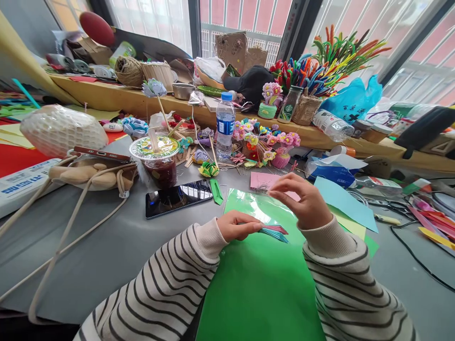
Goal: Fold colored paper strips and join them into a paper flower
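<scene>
Daylight is pouring through the windows [245, 19], brightening the grey table [117, 251], and shadows are falling soft. Glare is whitening the far end of the green mat [263, 284], while the dark phone [177, 199] is mirroring pale patches. Wide-angle distortion is tilting the window frames [298, 28] and stretching the 2 striped sleeves [159, 279] toward the bottom corners.

Strips [275, 232] in left hand [239, 225] over mat [263, 293], phone [177, 199] beyond mat's left, cup [159, 170] behind phone.
</scene>
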Demonstrator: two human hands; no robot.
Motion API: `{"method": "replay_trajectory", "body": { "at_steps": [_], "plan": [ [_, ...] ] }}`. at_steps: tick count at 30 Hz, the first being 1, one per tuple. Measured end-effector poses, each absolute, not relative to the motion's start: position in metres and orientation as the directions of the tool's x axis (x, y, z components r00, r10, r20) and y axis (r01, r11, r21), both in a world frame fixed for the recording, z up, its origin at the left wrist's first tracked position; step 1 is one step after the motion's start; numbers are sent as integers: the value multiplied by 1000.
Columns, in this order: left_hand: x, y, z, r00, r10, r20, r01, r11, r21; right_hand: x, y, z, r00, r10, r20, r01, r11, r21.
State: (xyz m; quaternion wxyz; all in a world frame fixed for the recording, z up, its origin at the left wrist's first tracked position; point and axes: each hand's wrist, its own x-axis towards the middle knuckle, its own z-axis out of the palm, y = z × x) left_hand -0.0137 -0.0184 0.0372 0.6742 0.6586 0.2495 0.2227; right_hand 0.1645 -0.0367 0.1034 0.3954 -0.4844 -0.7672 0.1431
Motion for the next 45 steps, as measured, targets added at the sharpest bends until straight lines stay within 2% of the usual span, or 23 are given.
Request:
{"method": "replay_trajectory", "body": {
  "at_steps": [2, 5, 8, 11, 14, 19, 24, 29, 34, 37, 41, 45],
  "plan": [
    [-12, -17, 34, 758, 652, -17, 38, -18, 999, 172, -43, 98, -133, 899, 417, 622, 403, -671],
    [-11, -13, 29, 695, 715, 67, 99, -187, 977, 187, -56, 82, -64, 938, 339, 678, 290, -676],
    [-13, -8, 25, 621, 767, 163, 215, -366, 905, 210, -69, 62, -5, 971, 238, 758, 159, -632],
    [-16, -4, 23, 533, 817, 222, 418, -482, 770, 238, -80, 45, 104, 955, 278, 865, 51, -500],
    [-18, -1, 22, 478, 848, 228, 570, -497, 654, 260, -87, 33, 107, 955, 276, 925, 6, -380],
    [-18, 3, 19, 462, 863, 204, 657, -488, 575, 269, -83, 21, -47, 979, 197, 959, 100, -266],
    [-18, 5, 16, 479, 854, 206, 651, -502, 569, 264, -78, 17, -123, 974, 192, 953, 170, -251],
    [-17, 3, 12, 485, 849, 211, 627, -505, 593, 262, -79, 22, -93, 963, 253, 956, 157, -246],
    [-15, 1, 13, 499, 840, 213, 650, -526, 549, 256, -61, 23, -155, 954, 255, 963, 203, -174],
    [-16, 1, 15, 519, 825, 226, 658, -554, 510, 254, -46, 20, -113, 973, 203, 980, 143, -138],
    [-17, 3, 14, 497, 823, 274, 653, -563, 506, 259, -39, 16, 104, 990, 100, 994, -101, -36],
    [-17, 4, 12, 506, 824, 257, 672, -562, 482, 267, -49, 15, 162, 987, 4, 987, -162, -10]
  ]
}}
